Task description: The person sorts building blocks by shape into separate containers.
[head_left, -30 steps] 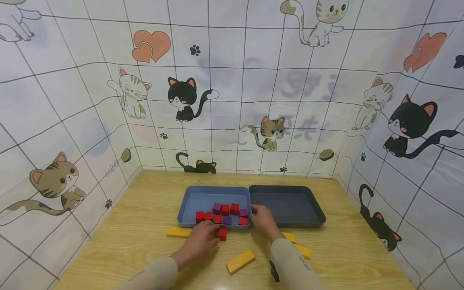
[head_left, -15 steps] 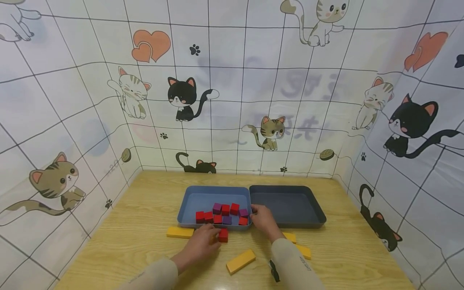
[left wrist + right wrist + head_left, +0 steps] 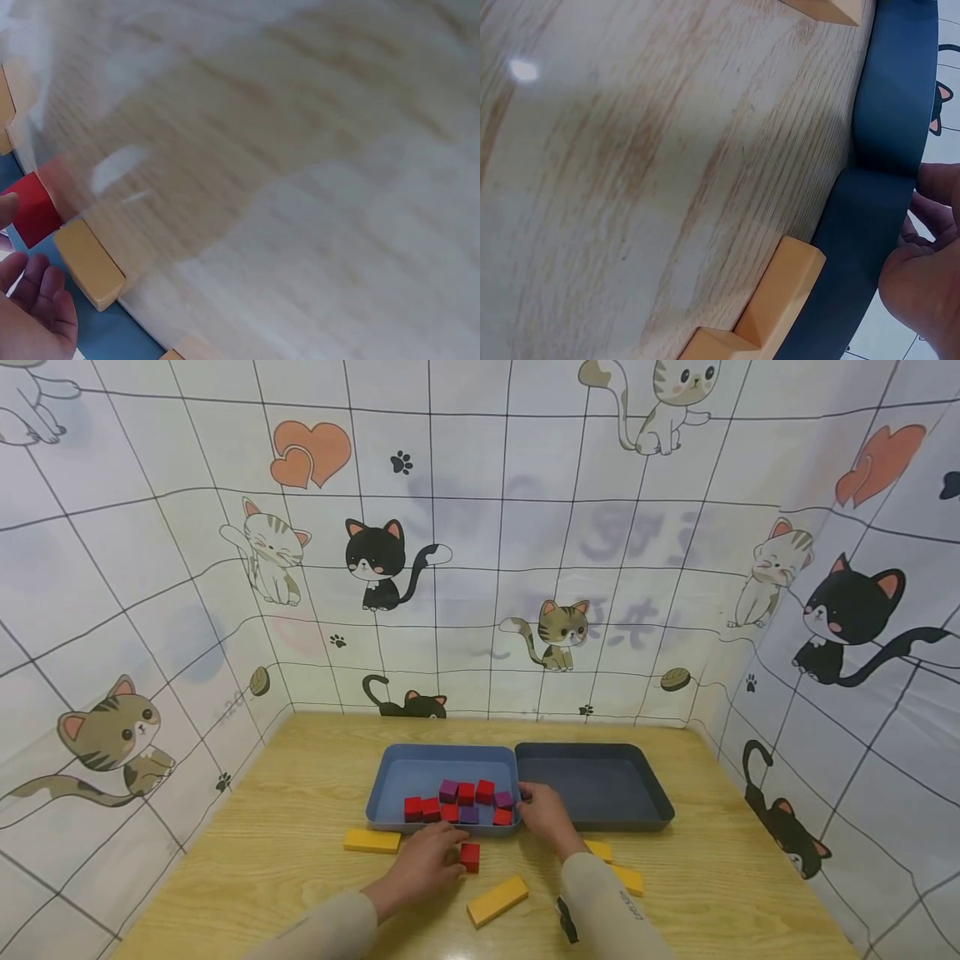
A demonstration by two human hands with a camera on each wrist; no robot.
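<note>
A red cube (image 3: 470, 857) sits on the wooden table (image 3: 300, 777) just in front of the light blue tray (image 3: 420, 758). My left hand (image 3: 450, 853) holds it by thumb and fingertips; in the blurred left wrist view the red cube (image 3: 31, 210) shows beside a fingertip. Several red and purple cubes (image 3: 467, 794) lie in that tray. My right hand (image 3: 530, 799) grips the front rim where it meets the dark blue tray (image 3: 600, 752). In the right wrist view its fingers (image 3: 934, 199) curl at the dark blue tray's rim (image 3: 889, 112).
Yellow blocks lie on the table: one at the left (image 3: 372, 841), one near my forearms (image 3: 497, 900), two by my right sleeve (image 3: 628, 881). The dark blue tray holds nothing. Cat-print cloth walls (image 3: 480, 527) close in three sides.
My left hand has drawn back toward me and to the right, bringing the red cube away from the tray's front rim. My right hand has stayed put.
</note>
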